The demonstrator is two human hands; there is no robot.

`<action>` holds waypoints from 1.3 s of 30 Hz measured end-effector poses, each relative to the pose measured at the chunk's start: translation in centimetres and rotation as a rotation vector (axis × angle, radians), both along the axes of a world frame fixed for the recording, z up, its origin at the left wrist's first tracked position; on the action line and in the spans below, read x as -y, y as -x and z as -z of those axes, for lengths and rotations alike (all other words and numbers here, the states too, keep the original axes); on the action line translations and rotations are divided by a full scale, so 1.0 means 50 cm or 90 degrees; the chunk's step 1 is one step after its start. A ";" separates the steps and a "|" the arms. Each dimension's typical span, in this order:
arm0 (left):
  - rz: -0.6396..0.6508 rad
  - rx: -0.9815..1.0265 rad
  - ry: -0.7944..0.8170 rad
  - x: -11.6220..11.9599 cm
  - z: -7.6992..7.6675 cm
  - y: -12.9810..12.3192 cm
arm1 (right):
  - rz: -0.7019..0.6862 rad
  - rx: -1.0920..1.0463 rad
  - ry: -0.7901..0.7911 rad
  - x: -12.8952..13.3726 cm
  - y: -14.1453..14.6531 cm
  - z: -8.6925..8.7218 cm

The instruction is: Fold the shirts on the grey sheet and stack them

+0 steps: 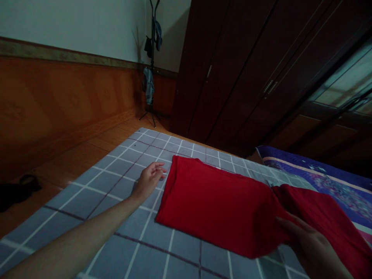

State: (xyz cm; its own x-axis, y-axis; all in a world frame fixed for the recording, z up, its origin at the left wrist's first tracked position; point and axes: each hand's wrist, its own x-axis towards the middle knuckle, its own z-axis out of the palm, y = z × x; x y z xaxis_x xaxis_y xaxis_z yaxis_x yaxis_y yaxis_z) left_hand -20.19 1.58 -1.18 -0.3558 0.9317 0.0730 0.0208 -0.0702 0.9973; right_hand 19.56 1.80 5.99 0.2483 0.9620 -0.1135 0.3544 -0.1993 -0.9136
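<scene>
A red piece of clothing [215, 201] lies folded into a rough rectangle on the grey checked bedspread [128, 236]. My left hand [148, 179] hovers or rests just left of its folded edge, fingers loosely curled and apart, holding nothing. At the lower right my right hand [309, 238] grips the near right edge of the red clothing between thumb and fingers. Beyond that hand, more red cloth [325, 217] spreads to the right; whether it is the same piece I cannot tell.
A dark wooden wardrobe [232, 69] stands behind the bed. A coat rack [152, 50] with hanging clothes is in the far corner. Purple patterned bedding [319, 174] lies at the right. A black bag-like item [20, 192] is on the floor at left.
</scene>
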 end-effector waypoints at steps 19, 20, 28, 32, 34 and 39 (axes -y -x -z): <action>0.137 -0.139 -0.015 0.004 0.014 -0.003 | -0.527 0.526 -0.225 0.072 0.472 0.071; 0.137 -0.148 -0.014 0.005 0.012 -0.004 | -0.534 0.536 -0.240 0.078 0.466 0.074; 0.159 -0.251 -0.012 0.013 0.013 -0.015 | -0.536 0.586 -0.430 0.102 0.439 0.124; 0.169 -0.283 -0.019 0.013 0.018 -0.015 | -0.573 0.553 -0.454 0.106 0.417 0.126; 0.176 -0.281 -0.016 0.013 0.014 -0.014 | -0.574 0.537 -0.457 0.107 0.399 0.123; 0.221 -0.275 0.021 0.017 -0.007 -0.011 | -0.520 0.560 -0.462 0.099 0.350 0.128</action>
